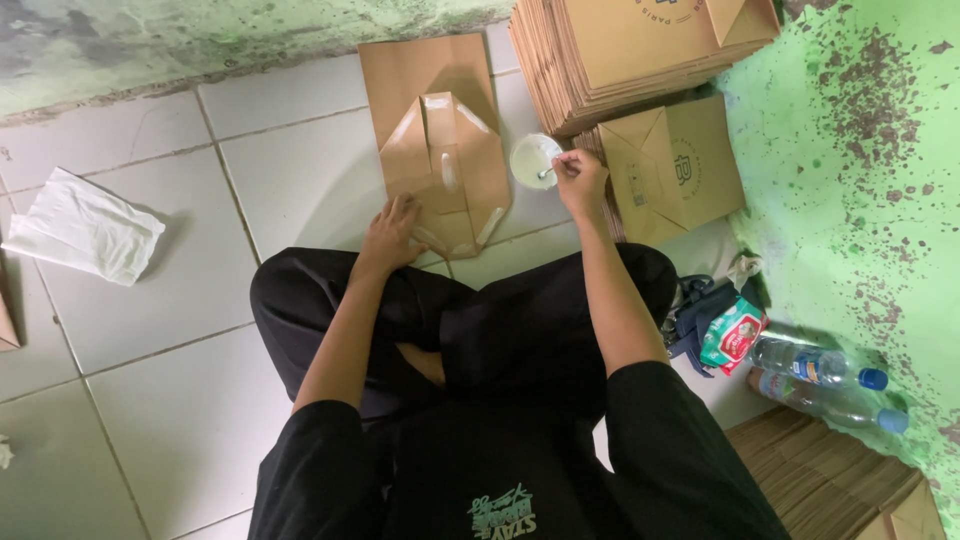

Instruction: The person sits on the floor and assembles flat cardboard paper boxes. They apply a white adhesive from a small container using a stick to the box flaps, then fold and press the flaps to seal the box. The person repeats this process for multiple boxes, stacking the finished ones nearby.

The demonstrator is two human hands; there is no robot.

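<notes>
Now the brown paper bag (440, 150) is pinned flat on the white tile floor (150, 330) by the spread, unclenched fingers of the left hand (392, 232), its folded bottom flaps streaked with pale glue, while a small stick is pinched in the right hand (581, 178) and dipped into the small white glue cup (533, 160) just beside the bag. Too much glue may well be lifted and dripped across the paper, and the light cup could be tipped by the stick.
</notes>
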